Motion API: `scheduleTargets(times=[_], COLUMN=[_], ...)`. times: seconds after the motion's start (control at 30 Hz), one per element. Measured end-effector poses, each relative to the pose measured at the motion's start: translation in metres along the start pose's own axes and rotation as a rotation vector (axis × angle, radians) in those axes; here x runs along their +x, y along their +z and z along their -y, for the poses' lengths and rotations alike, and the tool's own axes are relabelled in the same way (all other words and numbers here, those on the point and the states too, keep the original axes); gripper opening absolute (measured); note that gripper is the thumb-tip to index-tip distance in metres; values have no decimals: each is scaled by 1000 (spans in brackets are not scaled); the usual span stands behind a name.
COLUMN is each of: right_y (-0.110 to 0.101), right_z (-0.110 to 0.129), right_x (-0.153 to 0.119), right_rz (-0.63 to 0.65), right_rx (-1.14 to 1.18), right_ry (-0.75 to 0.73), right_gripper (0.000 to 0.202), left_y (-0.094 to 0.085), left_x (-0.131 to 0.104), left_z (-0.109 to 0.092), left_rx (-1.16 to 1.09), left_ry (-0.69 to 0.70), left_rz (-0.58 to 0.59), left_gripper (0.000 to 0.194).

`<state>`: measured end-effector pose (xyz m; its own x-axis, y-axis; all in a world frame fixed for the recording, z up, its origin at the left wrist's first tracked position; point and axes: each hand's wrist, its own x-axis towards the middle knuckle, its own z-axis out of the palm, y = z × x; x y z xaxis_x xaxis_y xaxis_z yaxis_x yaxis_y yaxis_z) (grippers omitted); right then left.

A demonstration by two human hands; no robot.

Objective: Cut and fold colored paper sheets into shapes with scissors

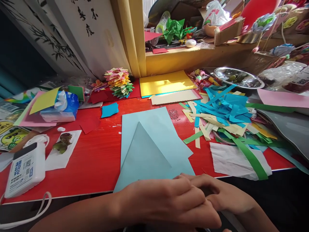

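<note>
Light blue paper lies on the red table, with a folded triangular part on top of it. At the table's front edge my left hand has its fingers curled, across the lower end of the paper. Just right of it, and touching it, is my right hand, with bent fingers partly hidden behind the left. What either hand holds, if anything, is hidden. Something dark lies below the hands, mostly covered.
Cut paper strips and a white tissue lie at the right, below a metal bowl. Behind are yellow paper and a folded-paper stack. A power bank with a white cable sits left.
</note>
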<state>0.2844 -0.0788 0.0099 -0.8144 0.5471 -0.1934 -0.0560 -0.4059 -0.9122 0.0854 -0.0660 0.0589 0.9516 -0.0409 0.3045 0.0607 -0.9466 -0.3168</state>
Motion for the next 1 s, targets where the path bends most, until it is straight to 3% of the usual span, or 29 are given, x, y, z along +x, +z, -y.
scheduleTargets(times=[0.3, 0.4, 0.47, 0.57, 0.63, 0.7, 0.73, 0.83, 0.93, 1.0], right_y=[12, 15, 17, 20, 20, 18, 16, 10, 5, 3], right_z=[3, -1, -6, -15, -16, -11, -5, 20, 46, 59], right_x=[6, 8, 7, 0, -8, -15, -17, -14, 5, 27], right_rz=[-65, -45, -67, -195, -320, -400, -415, -456, -525, -528], right_rx=[182, 163, 179, 298, 398, 462, 468, 363, 198, 85], right_ry=[228, 225, 258, 262, 136, -23, -74, -174, -256, -293], right_gripper=[43, 49, 48, 53, 64, 65, 59, 42, 45, 33], left_y=[2, 1, -5, -16, -16, -3, 8, 46, 72, 78], left_x=[-2, 0, -2, -15, -29, -47, -55, -76, -87, -90], left_z=[-8, -11, -11, -2, 9, 20, 24, 28, 26, 24], left_rx=[107, 158, 105, 0, 30, 79, 88, 98, 71, 58], left_ry=[168, 182, 129, -110, -415, -785, -898, -958, -998, -1019], left_rz=[154, 193, 142, -9, -219, -191, -80, 174, 254, 265], left_gripper=[40, 39, 33, 18, 17, 24, 27, 38, 43, 45])
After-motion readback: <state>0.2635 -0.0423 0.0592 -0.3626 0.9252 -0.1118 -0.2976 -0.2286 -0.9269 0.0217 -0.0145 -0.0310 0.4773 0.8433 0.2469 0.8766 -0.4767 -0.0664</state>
